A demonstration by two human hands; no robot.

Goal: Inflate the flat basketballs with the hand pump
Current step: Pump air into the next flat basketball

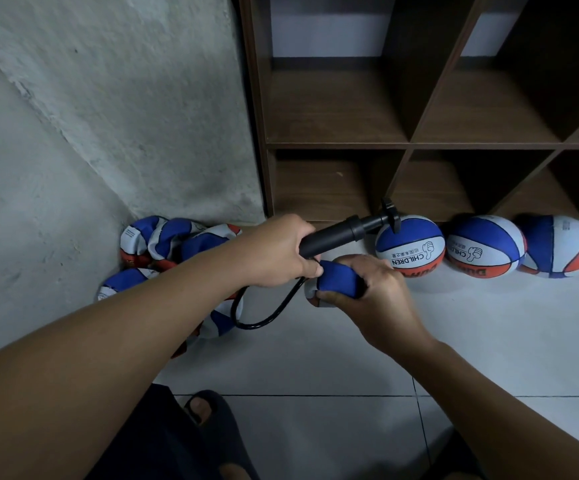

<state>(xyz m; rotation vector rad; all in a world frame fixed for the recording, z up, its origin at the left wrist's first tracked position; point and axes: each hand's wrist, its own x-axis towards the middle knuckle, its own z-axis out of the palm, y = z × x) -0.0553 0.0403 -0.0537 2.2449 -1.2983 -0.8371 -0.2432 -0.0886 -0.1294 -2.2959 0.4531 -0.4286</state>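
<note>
My left hand (276,249) grips the black hand pump (336,235) by its barrel, the T-handle pointing up and right toward the shelf. The pump's black hose (264,317) loops down and back up toward my left fingertips. My right hand (367,289) grips a flat, folded basketball (336,280), blue side up, just right of my left fingers. Where the hose tip meets the ball is hidden by my fingers. Several flat blue, white and orange balls (163,240) lie piled in the corner at left. Three round balls (409,245) stand in a row in front of the shelf.
A dark wooden cubby shelf (409,145) stands at the back right, its lower cubbies open behind the round balls. A rough grey wall (108,116) fills the left. The floor is pale tile (315,368). My foot in a black sandal (208,410) shows at the bottom.
</note>
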